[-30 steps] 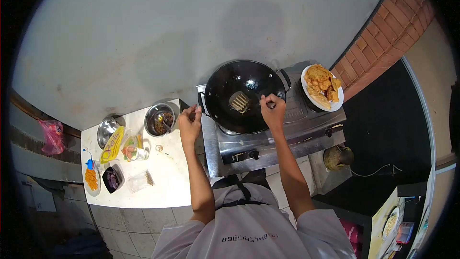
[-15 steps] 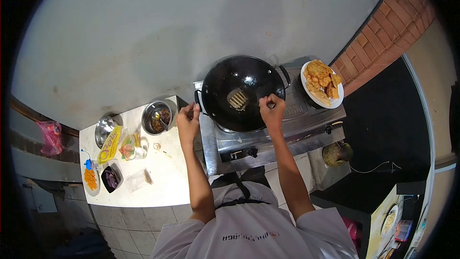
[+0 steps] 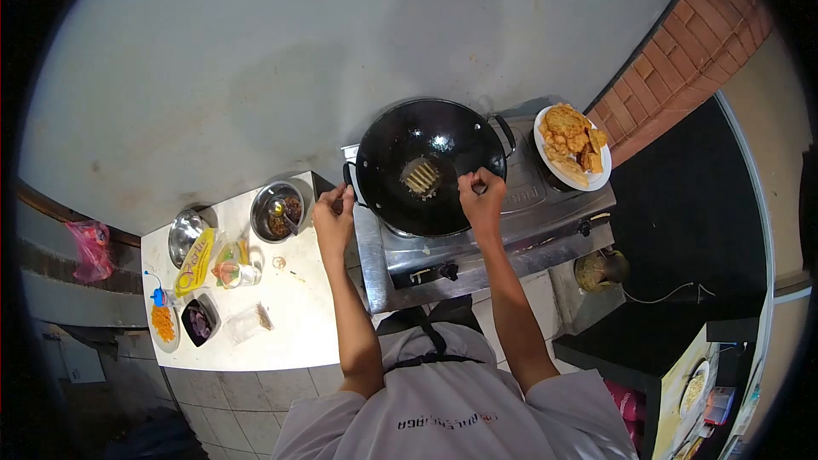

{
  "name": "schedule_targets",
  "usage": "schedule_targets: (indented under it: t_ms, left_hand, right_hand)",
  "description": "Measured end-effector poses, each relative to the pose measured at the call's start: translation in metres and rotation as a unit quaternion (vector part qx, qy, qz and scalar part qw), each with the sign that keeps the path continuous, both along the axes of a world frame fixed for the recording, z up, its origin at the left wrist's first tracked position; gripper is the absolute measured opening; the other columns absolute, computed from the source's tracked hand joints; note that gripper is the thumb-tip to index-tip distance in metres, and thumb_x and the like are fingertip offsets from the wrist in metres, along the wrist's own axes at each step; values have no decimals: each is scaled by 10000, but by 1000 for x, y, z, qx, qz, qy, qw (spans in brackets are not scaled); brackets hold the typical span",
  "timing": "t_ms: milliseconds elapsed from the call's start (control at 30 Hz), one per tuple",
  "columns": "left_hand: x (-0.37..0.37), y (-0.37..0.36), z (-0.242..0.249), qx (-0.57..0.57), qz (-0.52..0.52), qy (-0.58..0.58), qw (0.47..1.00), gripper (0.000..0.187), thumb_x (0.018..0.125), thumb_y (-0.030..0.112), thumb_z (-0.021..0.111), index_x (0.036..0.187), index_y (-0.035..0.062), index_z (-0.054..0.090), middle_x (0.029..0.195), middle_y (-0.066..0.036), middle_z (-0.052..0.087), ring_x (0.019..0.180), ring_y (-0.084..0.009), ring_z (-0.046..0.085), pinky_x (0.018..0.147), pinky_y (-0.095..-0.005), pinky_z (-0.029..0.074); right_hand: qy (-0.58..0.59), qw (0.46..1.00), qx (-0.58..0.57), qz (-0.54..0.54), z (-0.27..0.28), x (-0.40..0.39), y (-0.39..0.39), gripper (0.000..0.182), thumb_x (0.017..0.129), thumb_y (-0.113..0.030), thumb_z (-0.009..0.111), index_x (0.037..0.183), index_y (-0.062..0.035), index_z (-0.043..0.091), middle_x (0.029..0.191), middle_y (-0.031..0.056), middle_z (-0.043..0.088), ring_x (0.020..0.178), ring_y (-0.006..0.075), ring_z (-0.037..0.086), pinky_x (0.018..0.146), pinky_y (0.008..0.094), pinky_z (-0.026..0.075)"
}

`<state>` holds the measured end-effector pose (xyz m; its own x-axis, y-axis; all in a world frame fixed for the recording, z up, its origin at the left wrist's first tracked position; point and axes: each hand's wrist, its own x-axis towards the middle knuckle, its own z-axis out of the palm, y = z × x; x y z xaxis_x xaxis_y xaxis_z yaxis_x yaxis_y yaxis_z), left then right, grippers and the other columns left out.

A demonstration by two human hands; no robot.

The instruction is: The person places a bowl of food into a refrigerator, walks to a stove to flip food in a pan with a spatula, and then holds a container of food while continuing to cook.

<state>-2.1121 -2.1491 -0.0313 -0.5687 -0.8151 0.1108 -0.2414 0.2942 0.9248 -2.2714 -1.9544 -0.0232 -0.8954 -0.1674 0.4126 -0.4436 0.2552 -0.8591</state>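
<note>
A black wok [image 3: 383,149] sits on the left side of a steel gas stove [image 3: 417,277]. In its oil lie several pale yellow strips [image 3: 421,176], side by side, with small bubbles around them. My left hand [image 3: 333,211] is closed at the wok's left handle [image 3: 348,175]; whether the fingers grip the handle cannot be made out. Over the wok's right front side, my right hand [image 3: 481,196] is closed with its fingertips pinched together, and anything between them is hidden.
A white plate of fried food [image 3: 570,145] stands on the stove's right side. On the white table [image 3: 298,324] at left are a steel bowl with a spoon [image 3: 277,211], another steel bowl [image 3: 185,237], a yellow packet [image 3: 197,260], a dark bowl [image 3: 199,321] and a plate of orange pieces [image 3: 163,324].
The bubbles now form a clearer ring around the strips, and the pale sheen above them has faded. Both hands keep nearly the same places and closed shape.
</note>
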Motion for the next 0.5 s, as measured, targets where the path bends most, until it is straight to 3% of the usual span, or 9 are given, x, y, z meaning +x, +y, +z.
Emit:
schedule_targets:
  t_ms: [500]
  left_hand:
    - [0, 3, 2, -30, 1, -6, 1000, 335, 856, 217, 668, 1065, -45, 652, 772, -121, 620, 631, -163, 571, 609, -297, 452]
  right_hand:
    - [6, 999, 41, -10, 0, -2, 1, 207, 727, -10, 625, 598, 59, 478, 528, 156, 501, 468, 166, 467, 495, 333, 388]
